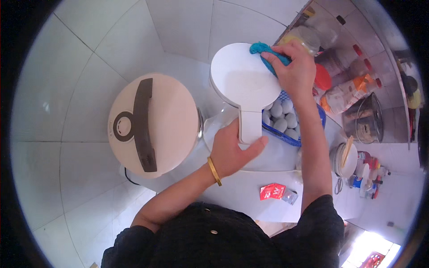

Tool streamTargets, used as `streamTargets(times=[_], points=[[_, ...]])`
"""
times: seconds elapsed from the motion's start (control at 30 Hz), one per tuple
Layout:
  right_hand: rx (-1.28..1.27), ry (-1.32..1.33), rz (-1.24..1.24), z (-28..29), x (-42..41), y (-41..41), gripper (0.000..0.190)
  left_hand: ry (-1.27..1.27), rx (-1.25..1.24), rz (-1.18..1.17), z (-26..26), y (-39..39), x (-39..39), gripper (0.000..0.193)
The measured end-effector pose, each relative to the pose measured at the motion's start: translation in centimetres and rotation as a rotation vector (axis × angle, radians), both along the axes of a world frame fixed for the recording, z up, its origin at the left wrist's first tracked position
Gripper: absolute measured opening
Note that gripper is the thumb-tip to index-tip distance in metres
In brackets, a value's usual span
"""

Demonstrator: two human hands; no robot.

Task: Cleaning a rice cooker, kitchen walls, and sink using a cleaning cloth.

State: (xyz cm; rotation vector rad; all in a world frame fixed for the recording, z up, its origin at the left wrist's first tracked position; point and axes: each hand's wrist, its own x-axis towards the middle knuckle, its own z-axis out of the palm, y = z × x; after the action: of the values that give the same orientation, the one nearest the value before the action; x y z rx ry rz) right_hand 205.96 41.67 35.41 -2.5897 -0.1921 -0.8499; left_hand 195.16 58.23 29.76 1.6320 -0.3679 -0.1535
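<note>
My right hand (296, 68) grips a teal cloth (266, 55) and presses it against the upper right rim of a white round appliance top (246, 75). From that top a broad white handle (251, 125) projects towards me. My left hand (231, 150), with a gold bracelet (213, 171) at the wrist, wraps around the handle; its fingers pass behind and the thumb sticks out on the right. Whatever supports the top is mostly hidden beneath it. A blue plastic basket (281, 135) of pale eggs (281, 125) sits just right of the handle, partly covered by my right forearm.
A cream rice cooker (174, 124) with a dark handle stands at left. Jars, including one with a red lid (322, 77), line the right shelf. Chopsticks (347, 152) rest on a white container (348, 164). Near me lies a red packet (272, 191). Tiled walls (97, 100) enclose the counter.
</note>
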Motion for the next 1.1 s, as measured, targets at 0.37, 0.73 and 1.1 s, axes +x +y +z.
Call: streamTargets(times=[0.37,0.73,1.1], points=[[0.052,0.077,0.013,0.0,-1.6,0.5,0.022,0.327,-0.183,-0.044,-0.8,-0.2,0.5,0.024],[0.073,0.11,0.268,0.3,3.3,-0.2,0.023,0.197,-0.165,0.043,-0.2,-1.2,0.4,0.016],[-0.062,0.186,0.186,1.2,1.5,-0.1,0.016,0.18,-0.191,-0.027,-0.6,-1.0,0.8,0.019]])
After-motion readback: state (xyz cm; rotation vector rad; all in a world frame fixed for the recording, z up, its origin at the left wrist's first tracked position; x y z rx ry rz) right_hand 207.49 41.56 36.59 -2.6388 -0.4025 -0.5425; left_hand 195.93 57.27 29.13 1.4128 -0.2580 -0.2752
